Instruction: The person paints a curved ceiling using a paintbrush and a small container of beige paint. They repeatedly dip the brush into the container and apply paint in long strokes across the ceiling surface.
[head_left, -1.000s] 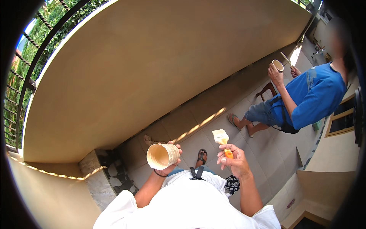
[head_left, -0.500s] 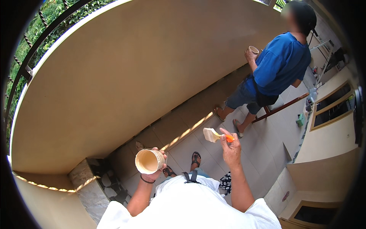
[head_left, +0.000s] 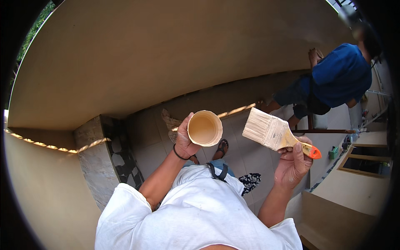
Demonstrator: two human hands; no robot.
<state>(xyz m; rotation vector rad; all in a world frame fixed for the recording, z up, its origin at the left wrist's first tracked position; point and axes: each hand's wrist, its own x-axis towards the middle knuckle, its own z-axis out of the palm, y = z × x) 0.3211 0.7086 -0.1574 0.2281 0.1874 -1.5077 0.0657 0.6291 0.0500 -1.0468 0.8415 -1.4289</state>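
My left hand (head_left: 183, 135) grips a pale paper or plastic cup (head_left: 204, 117), its beige inside facing up at me; whether it holds liquid is unclear. To its right, my right hand (head_left: 295, 162) holds a wide flat paintbrush (head_left: 271, 131) by its yellow handle with an orange tip, thumb across it. The brush's bristles are coated in pale cream and point left, toward the cup, without touching it.
A curved beige wall (head_left: 175, 50) spans the top. At right, a person in a blue shirt (head_left: 337, 75) holds a cup near a wooden stool (head_left: 325, 131), above a window (head_left: 364, 160). At left stand a stone-clad ledge (head_left: 96, 166) and tiled floor (head_left: 146, 141).
My cup and left hand have risen in the view. The brush has turned nearly side-on and appears larger, closer to me. The person in blue has turned away and shifted as my view moved.
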